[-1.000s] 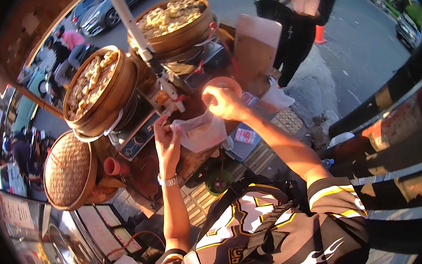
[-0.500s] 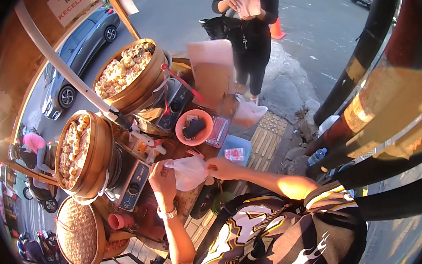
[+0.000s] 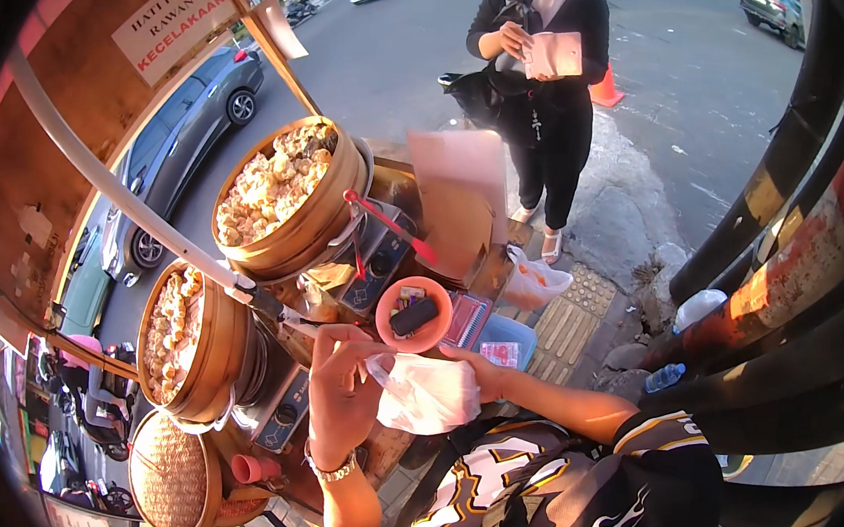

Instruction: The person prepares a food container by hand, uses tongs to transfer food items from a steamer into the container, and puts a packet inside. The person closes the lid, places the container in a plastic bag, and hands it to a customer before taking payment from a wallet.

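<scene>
In front of my chest I hold a whitish, translucent plastic bag [image 3: 428, 397], bulging as if filled; its contents cannot be made out. My left hand [image 3: 345, 389], with a metal watch at the wrist, pinches the bag's left upper corner. At the bag's right side, my right hand [image 3: 478, 371] grips it, with some fingers hidden behind the plastic. Just beyond the bag sits a pink bowl [image 3: 443, 328] holding a dark pouch-like object and small items. Left of my hands stand two round bamboo steamers, a near one [image 3: 214, 346] and a far one [image 3: 344, 181], both heaped with dumplings.
Red tongs [image 3: 390, 223] lie by the far steamer. A woven lid [image 3: 173, 473] and a pink cup [image 3: 253, 469] are at lower left. A tied plastic bag [image 3: 535, 278] hangs at the cart's edge. A person [image 3: 556, 105] stands beyond, holding a pink wallet.
The bag has come nearer and sits rounder between my hands. My right hand has shifted from its upper edge to its side. The whole view has swung, moving the scene rightward and down.
</scene>
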Tool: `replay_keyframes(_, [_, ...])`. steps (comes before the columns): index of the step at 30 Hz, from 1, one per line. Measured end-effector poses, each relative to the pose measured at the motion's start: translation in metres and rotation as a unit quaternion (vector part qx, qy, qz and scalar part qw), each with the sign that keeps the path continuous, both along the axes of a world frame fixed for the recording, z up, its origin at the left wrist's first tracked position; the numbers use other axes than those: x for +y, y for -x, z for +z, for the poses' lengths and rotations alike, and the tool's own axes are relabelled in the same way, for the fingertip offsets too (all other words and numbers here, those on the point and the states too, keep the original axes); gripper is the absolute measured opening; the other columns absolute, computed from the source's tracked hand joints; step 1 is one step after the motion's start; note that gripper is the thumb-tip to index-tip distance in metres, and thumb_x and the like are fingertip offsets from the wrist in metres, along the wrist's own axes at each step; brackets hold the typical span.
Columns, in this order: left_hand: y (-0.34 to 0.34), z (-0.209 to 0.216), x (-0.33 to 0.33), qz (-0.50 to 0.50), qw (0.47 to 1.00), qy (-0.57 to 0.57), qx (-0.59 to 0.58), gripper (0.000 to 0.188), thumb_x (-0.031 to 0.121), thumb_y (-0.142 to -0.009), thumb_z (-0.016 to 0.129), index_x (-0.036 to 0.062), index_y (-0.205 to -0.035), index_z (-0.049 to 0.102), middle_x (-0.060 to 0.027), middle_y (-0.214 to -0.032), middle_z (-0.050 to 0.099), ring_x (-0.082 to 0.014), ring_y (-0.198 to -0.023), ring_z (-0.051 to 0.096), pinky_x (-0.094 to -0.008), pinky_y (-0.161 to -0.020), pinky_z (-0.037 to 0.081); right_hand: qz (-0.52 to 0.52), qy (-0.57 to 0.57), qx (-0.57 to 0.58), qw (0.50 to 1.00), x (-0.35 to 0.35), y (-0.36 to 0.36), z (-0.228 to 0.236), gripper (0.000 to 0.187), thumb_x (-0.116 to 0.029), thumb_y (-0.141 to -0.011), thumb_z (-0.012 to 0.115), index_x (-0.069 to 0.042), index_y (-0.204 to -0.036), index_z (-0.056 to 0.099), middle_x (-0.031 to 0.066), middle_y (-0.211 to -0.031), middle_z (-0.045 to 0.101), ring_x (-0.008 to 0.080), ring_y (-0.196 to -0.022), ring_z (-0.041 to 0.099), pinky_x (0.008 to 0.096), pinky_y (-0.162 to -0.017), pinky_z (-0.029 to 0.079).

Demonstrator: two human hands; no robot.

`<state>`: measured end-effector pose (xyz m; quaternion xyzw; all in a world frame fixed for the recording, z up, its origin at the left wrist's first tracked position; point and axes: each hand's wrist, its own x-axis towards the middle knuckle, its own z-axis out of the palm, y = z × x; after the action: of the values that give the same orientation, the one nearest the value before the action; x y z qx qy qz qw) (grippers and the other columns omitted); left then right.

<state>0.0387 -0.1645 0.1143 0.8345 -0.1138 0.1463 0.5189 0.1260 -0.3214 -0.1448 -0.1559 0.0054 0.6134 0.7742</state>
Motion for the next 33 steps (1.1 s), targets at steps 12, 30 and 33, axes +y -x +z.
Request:
replay_keyframes(12, [-0.023,-0.045,0.010,0.083,0.990,0.099,-0.054,0.059,0.043,-0.093,0.059,0.0018,-0.135,0.054,-0.0150,-0.137,0.051,-0.0287,-0.119,0.054,-0.0440,-0.102,0.044,-0.185,-0.016,0.065,0.980,-0.064,-0.025,-0.015,0.040,-0.031,-0.096,0.059,-0.001,-0.122,0.065,0.0147,-0.119,0.070,0.0294,-0.107,0.068,0.0466,-0.101,0.051])
replay_keyframes(30, [-0.092,-0.204,-0.126,-0.270,0.535,0.695,0.397,0.078,0.067,-0.096,0.037,0.0137,-0.152,0.037,-0.0123,-0.153,0.044,-0.0337,-0.141,0.041,-0.0554,-0.116,0.033,-0.423,0.144,-0.150,0.882,-0.137,-0.052,-0.011,0.039,-0.028,-0.102,0.052,-0.001,-0.129,0.061,0.0100,-0.123,0.067,0.0206,-0.107,0.066,0.0377,-0.098,0.051])
replay_keyframes(33, [-0.094,-0.219,-0.131,-0.289,0.519,0.700,0.396,0.074,0.063,-0.096,0.041,0.0115,-0.149,0.042,-0.0144,-0.152,0.045,-0.0360,-0.140,0.043,-0.0582,-0.115,0.035,-0.474,0.218,-0.296,0.800,-0.154,-0.060,0.009,0.034,-0.028,-0.101,0.055,-0.001,-0.118,0.066,0.0084,-0.116,0.069,0.0173,-0.097,0.066,0.0335,-0.089,0.051])
